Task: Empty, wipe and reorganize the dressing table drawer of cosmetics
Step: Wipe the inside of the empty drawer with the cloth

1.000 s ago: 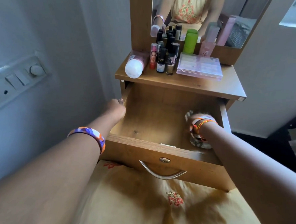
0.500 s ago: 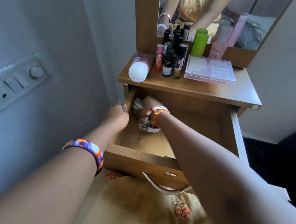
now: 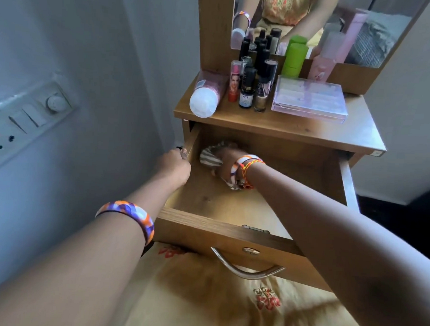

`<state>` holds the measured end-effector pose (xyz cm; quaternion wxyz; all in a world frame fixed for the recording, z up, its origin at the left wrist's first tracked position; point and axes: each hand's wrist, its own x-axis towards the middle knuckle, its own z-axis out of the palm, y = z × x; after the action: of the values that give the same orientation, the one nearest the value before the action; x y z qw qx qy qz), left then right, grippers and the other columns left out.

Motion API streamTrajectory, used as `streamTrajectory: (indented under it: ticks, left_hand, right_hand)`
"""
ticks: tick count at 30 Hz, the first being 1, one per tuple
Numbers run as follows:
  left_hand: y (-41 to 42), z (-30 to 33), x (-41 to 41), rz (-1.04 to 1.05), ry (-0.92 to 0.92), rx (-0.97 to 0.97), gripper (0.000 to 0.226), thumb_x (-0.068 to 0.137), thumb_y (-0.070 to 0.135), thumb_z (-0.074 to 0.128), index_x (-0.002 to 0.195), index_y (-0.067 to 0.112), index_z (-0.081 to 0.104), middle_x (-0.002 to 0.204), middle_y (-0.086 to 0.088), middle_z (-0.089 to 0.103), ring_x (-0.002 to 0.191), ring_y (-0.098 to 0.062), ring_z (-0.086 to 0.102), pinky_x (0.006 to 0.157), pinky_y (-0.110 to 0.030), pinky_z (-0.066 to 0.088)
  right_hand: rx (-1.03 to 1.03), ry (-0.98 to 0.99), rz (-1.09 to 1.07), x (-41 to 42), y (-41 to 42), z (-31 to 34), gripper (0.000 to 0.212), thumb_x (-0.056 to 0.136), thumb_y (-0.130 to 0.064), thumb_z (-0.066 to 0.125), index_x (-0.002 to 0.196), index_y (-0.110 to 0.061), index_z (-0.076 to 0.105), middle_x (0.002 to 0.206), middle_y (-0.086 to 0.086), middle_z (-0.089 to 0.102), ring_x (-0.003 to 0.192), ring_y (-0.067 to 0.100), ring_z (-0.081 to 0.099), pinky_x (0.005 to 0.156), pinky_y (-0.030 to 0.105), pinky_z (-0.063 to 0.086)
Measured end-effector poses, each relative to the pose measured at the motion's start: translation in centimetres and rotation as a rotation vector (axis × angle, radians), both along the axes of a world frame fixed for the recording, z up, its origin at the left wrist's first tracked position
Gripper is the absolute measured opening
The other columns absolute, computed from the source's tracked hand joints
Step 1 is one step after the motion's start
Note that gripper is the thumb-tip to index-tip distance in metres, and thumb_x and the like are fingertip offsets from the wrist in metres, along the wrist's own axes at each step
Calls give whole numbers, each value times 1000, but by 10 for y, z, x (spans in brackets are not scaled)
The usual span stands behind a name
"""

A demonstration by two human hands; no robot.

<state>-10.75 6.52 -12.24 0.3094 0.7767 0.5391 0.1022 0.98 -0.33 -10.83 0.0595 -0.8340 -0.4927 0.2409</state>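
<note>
The wooden drawer (image 3: 225, 228) of the dressing table stands pulled out, and only the cloth lies on its floor. My right hand (image 3: 227, 164) presses a striped grey-and-white cloth (image 3: 209, 156) onto the drawer floor in the back left corner. My left hand (image 3: 175, 167) grips the drawer's left side wall. On the tabletop (image 3: 298, 128) stand several small cosmetic bottles (image 3: 247, 89), a pink tube with a white cap (image 3: 205, 97) lying on its side, a green container (image 3: 294, 58) and a clear flat plastic box (image 3: 309, 99).
A mirror (image 3: 340, 25) rises behind the tabletop. A wall with a switch and socket panel (image 3: 24, 120) is close on the left. The drawer's metal handle (image 3: 247, 268) hangs over my lap in yellow fabric. The floor to the right is dark.
My right hand has carried the cloth from the drawer's front right to its back left corner. My left hand has stayed on the left side wall.
</note>
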Motion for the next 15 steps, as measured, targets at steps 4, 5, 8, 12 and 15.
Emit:
streamTrajectory:
  ticks: [4,5,8,12,15]
  left_hand:
    - [0,0,0,2,5,0,44,102,26,25,119,-3,53,124,-25,55,116,-41,50,94,-41,40]
    - [1,1,1,0,4,0,44,102,26,25,119,-4,53,125,-26,55,117,-41,50,94,-41,40]
    - [1,1,1,-4,7,-2,44,102,26,26,119,-4,53,126,-26,55,118,-42,50,96,-42,40]
    - [1,1,1,-1,0,-6,45,102,26,26,118,-5,54,124,-27,56,116,-42,51,94,-41,41]
    - [-1,2,-1,9,-16,-15,45,102,26,26,118,-5,55,123,-26,56,115,-41,52,93,-40,42]
  right_hand:
    - [-83,-128,169,-15,-2,-2,53,84,-20,64,133,-12,47,136,14,47,117,31,53,75,23,38]
    - [-92,-152,205,-19,-4,0,52,83,-19,64,132,-13,48,135,13,47,116,31,53,74,23,37]
    - [-137,-194,309,-36,-16,6,46,84,-17,64,128,-11,52,130,11,50,115,30,54,77,25,40]
    - [-155,-117,468,-58,-24,7,38,87,-14,59,125,-9,56,124,10,57,111,28,58,83,29,48]
    - [-177,-40,526,-59,-21,4,43,89,-10,53,132,-16,53,126,8,57,110,28,58,84,29,48]
